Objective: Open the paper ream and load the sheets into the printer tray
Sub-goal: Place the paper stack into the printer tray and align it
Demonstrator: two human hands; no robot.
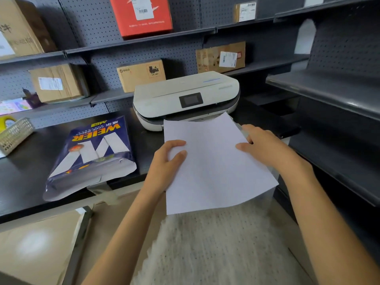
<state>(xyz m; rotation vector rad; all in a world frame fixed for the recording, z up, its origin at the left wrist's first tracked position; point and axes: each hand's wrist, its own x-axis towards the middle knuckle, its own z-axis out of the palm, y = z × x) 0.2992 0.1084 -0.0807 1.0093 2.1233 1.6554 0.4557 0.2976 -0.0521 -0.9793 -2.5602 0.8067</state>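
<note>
Head view
Sheets: a thin stack of white sheets (213,161) is held flat in the air in front of the printer, its far edge at the printer's front slot and its near end sticking out past the counter's edge toward the person.
Left hand: the left hand (166,161) is clamped on the stack's left edge, thumb on top, fingers underneath.
Right hand: the right hand (261,145) is closed on the stack's right edge near the far corner, thumb pressed on the top sheet.
Printer: a white printer (185,97) with a small dark screen on its front sits on the black counter (24,171), lid shut; whether the paper has entered the tray cannot be told.
Paper ream: the blue ream wrapper (92,157), printed WEIER, lies on the counter left of the printer, its near end torn open and hanging over the edge.
Surroundings: a woven basket (14,134) stands at the counter's far left; cardboard boxes (140,75) and a red box (141,15) sit on dark pegboard shelves behind.
</note>
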